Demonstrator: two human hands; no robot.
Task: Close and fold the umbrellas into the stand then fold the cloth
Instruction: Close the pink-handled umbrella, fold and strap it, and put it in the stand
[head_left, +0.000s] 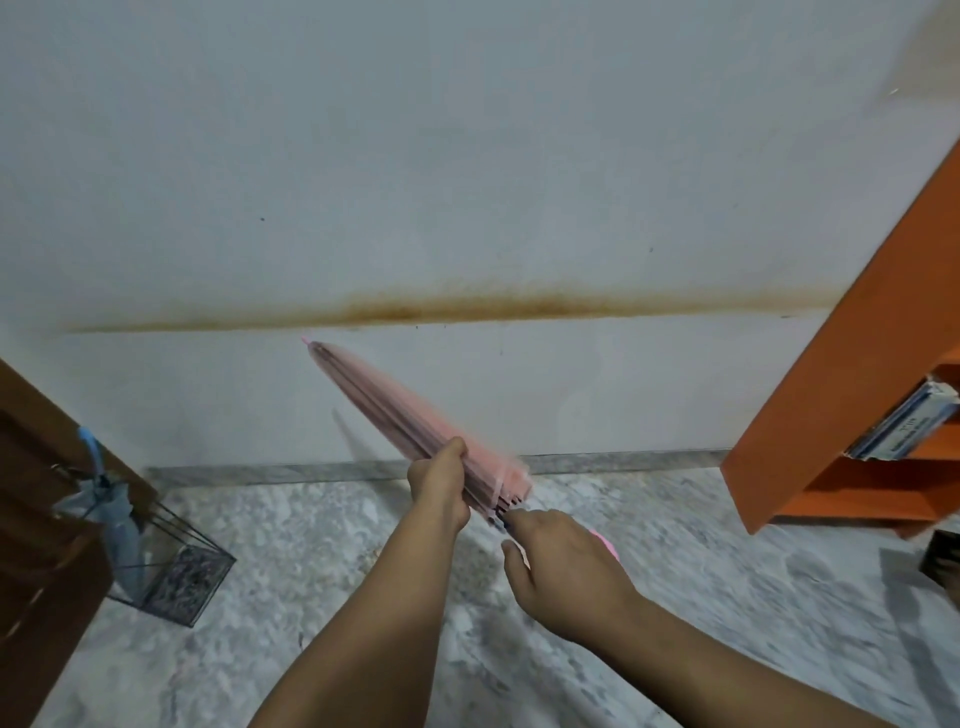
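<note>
Gripping the closed pink umbrella (395, 415) around its folded canopy, the left hand (439, 486) has its fingers wrapped tight, tip aimed toward 11 o'clock. The right hand (563, 569) clasps the pink handle at the 5 o'clock end, fingers curled. At 8 o'clock, a wire umbrella stand (176, 566) on the marble floor (675, 597) holds a blue umbrella (117, 519). An orange shelf (852, 374) stands at 3 o'clock.

Two umbrellas: one closed pink fabric umbrella (395, 415), one furled light-blue umbrella (120, 530). One black wire-frame umbrella stand (176, 571). Two bare hands: the left hand (439, 486) and the right hand (563, 566). One orange wooden bookshelf (852, 374), with one stack of books or papers (904, 426), number unclear. One brown wooden cabinet (36, 519).
</note>
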